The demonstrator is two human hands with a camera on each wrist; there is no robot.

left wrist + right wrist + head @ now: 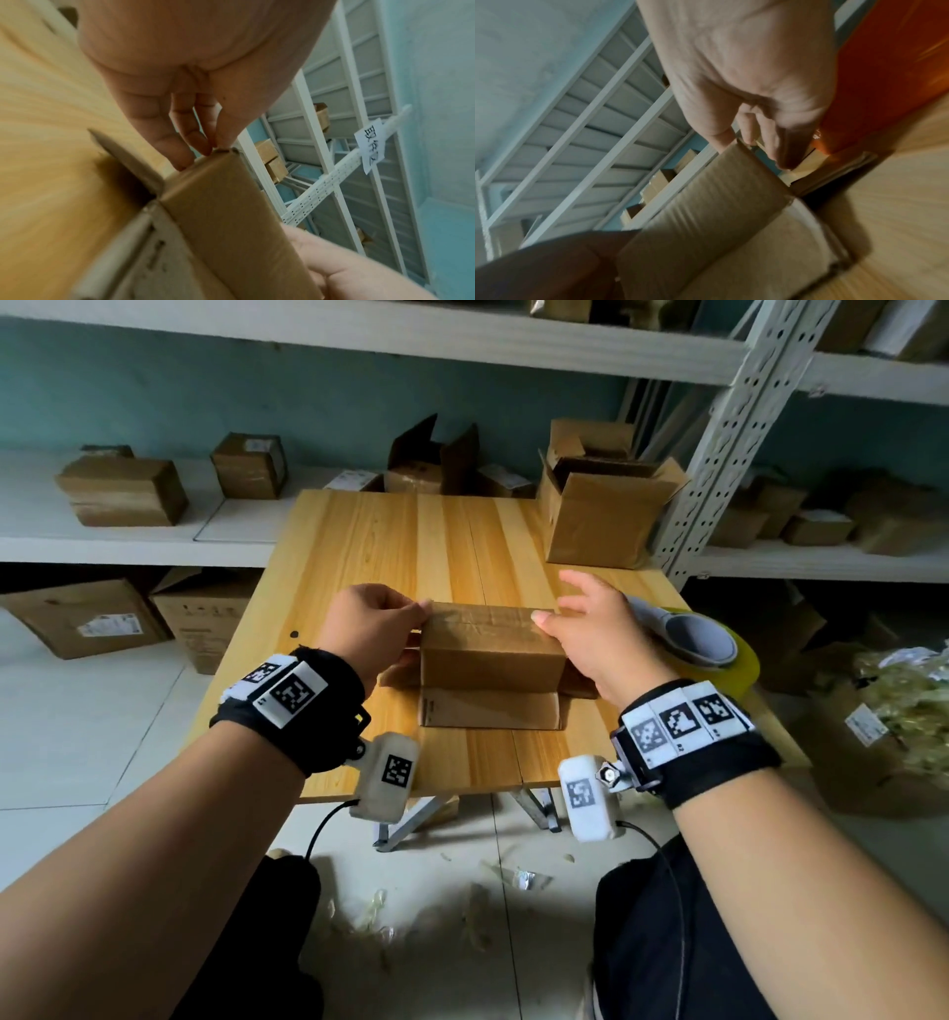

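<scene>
Left grip (372, 629) pinches the upper left corner of the cardboard box (493, 654), with thumb and fingertips (196, 141) closed together on the cardboard edge. Right grip (595, 634) holds nothing. Its thumb lies on the box's upper right edge and its fingers are nearly straight, reaching past the far side. The right wrist view is blurred, so whether those fingers touch cannot be told.

Box sits on the wooden surface (411, 541), near its front middle, between the two grips. Flaps are splayed at its base: the near flap (488, 708) lies flat toward the person, and an end flap juts out under each grip.

Tape dispenser (693, 642), grey handle with yellow roll, lies just beside the Right grip at the surface's right edge and is the closest obstacle on that side. Open carton (601, 521) stands at the far right corner, well apart from the box. White shelf (128, 541) with more cartons runs behind.

Box long axis runs left to right, parallel to the surface's front edge, with the closed top face up.
</scene>
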